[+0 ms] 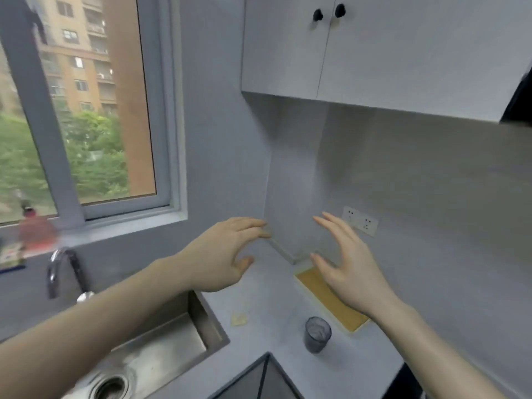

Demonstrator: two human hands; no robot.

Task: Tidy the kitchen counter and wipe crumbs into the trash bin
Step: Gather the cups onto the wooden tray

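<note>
Both hands raised over the grey corner table [267, 286], holding nothing.

A flat yellow-brown rectangular cloth [331, 300] lies on the table along the back wall, its near part under the right hand [345, 266], whose fingers [328, 223] are spread and straight. The left hand [221, 254] hovers just beside the corner, fingers loosely extended, empty. A dark translucent plastic cup [317, 334] stands upright near the cloth's front end. A small pale scrap [239, 319] lies between cup and steel sink [161, 341]. A curved chrome tap [64, 272] rises behind the sink.
</note>
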